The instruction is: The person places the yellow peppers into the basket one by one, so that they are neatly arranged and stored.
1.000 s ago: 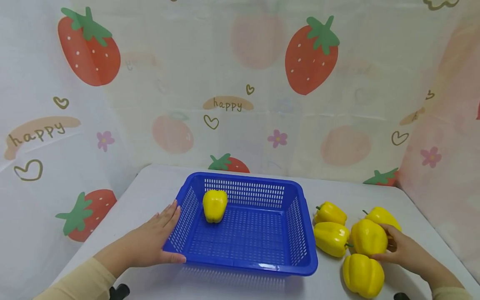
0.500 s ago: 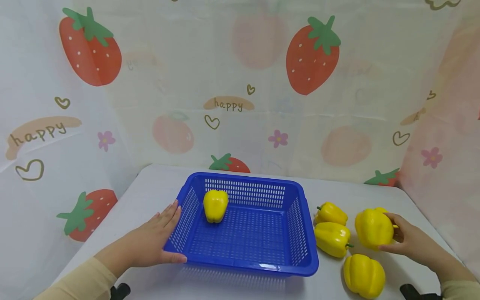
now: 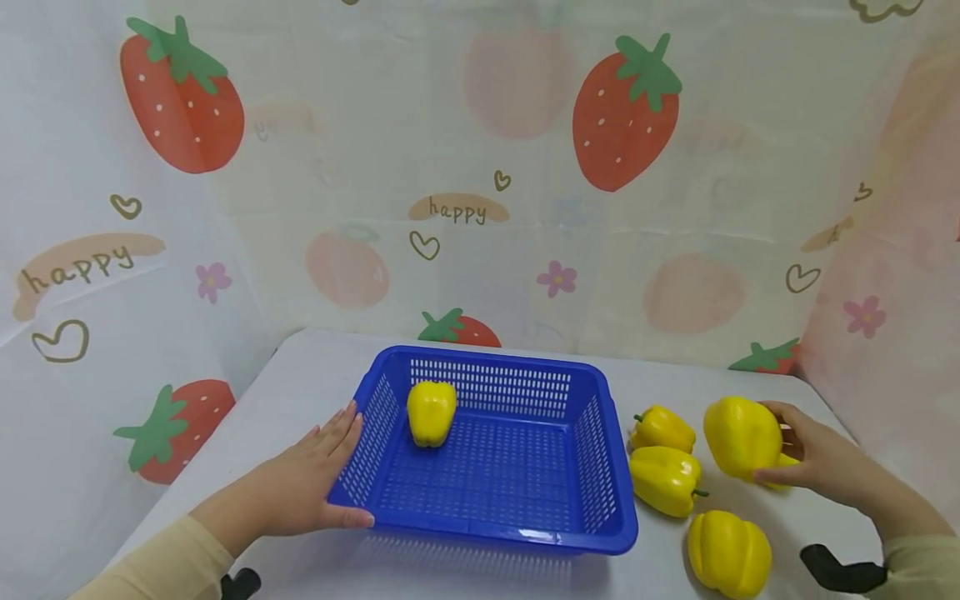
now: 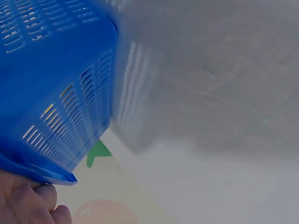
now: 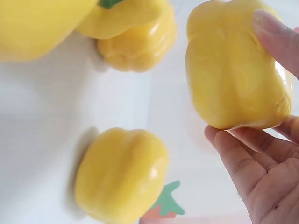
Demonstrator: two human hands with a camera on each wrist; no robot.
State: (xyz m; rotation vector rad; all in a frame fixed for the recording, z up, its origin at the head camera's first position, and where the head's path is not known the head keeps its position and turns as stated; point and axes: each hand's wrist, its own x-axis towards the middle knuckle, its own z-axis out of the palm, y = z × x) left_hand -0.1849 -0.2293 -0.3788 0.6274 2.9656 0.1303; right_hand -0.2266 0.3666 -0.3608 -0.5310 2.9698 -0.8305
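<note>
My right hand [image 3: 821,454] holds a yellow bell pepper [image 3: 741,437] between thumb and fingers, raised above the table. In the right wrist view the thumb presses one side of this bell pepper [image 5: 233,65] and the fingers support the other. Another pepper, mostly hidden behind it, shows only a sliver. On the left, my left hand [image 3: 300,479] rests against the rim of a blue plastic basket [image 3: 480,527], fingers straight along the side and thumb at the front corner. The left wrist view shows fingers [image 4: 44,200] right at the rim. Inside the basket sits one yellow bell pepper [image 3: 432,414].
Two yellow bell peppers, a rear one [image 3: 663,428] and a nearer one [image 3: 666,481], lie close to the basket's right side. Another pepper [image 3: 729,553] is at the front right. A cloth printed with strawberries [image 3: 627,117] hangs behind the white table [image 3: 300,375].
My right hand has lifted its bell pepper up from among the others, toward the back, and tilted it. My left hand and the basket stay put.
</note>
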